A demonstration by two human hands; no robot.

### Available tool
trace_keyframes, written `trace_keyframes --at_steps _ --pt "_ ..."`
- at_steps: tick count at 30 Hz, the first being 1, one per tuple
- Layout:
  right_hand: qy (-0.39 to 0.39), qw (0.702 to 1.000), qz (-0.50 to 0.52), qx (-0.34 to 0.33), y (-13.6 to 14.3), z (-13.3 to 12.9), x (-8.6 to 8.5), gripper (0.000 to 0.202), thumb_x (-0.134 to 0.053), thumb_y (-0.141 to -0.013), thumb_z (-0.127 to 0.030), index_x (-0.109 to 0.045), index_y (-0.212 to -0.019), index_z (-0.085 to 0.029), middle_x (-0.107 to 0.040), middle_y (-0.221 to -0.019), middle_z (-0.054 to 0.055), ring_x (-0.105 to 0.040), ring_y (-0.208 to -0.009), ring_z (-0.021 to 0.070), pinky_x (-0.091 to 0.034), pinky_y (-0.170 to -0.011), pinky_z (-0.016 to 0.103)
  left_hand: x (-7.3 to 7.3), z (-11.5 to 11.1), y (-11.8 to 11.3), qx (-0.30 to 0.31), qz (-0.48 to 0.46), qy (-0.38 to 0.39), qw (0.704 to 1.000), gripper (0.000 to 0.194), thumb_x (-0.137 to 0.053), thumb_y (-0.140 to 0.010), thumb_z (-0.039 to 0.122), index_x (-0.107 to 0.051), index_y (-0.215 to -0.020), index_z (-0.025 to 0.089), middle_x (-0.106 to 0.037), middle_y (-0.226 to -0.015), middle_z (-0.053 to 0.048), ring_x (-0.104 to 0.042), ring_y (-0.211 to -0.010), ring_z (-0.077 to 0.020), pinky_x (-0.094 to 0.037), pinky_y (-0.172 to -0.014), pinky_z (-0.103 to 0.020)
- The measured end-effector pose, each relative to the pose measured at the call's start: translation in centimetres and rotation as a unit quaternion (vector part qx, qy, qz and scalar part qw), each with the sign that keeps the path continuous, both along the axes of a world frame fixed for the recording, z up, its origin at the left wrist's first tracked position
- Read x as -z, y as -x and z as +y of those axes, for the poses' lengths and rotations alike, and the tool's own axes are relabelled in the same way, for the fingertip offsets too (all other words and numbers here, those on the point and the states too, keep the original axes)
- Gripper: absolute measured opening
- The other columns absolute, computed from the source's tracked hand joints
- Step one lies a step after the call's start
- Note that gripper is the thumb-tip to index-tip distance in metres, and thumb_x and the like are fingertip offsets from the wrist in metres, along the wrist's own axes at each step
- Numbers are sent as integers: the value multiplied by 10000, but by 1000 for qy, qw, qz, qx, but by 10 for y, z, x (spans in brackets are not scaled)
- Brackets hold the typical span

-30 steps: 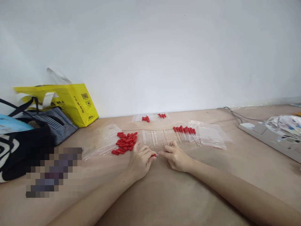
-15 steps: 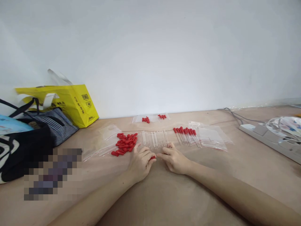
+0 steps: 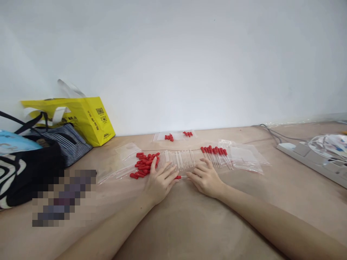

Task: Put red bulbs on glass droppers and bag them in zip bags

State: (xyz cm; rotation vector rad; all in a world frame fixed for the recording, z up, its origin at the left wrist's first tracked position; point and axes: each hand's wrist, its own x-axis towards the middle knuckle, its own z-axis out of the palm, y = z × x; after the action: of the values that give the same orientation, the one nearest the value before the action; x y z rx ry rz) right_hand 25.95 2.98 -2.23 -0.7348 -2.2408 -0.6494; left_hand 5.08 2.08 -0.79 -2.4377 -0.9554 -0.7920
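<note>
Newly exposed, a tube appeared seated in its bulb, the left hand pinching the bulb, the right hand gripping the tube; from them, loose bulbs lay at ten o'clock, capped tubes at two.

Left hand and right hand: bare. Forearms: bare. Left forearm marking: one small dark spot, near the wrist.

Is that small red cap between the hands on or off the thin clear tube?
Apparently on: the red cap meets the clear tube, no gap visible.
</note>
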Motion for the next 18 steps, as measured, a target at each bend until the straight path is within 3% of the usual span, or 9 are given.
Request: trace_keyframes --at_steps 12,18 --pt "-10 1000 20 -10 2 4 5 183 -429 -827 -176 -599 -759 -177 -539 -591 -16 -452 -676 113 -211 -902 402 4 -1 -5 47 -63 0 997 150 -485 -825 211 -632 -850 224 -684 -884 20 -569 -944 -201 -54 -1009 -559" --pt "27 999 26 -23 2 1 7 214 -400 -825 -167 -582 -712 -163 -508 -577 -9 -437 -672 115 -210 -874 386 5 -5 -8 56 -90 15 994 126 -503 -807 180 -625 -817 213 -691 -792 34 -592 -831 -159 -32 -1016 -537"
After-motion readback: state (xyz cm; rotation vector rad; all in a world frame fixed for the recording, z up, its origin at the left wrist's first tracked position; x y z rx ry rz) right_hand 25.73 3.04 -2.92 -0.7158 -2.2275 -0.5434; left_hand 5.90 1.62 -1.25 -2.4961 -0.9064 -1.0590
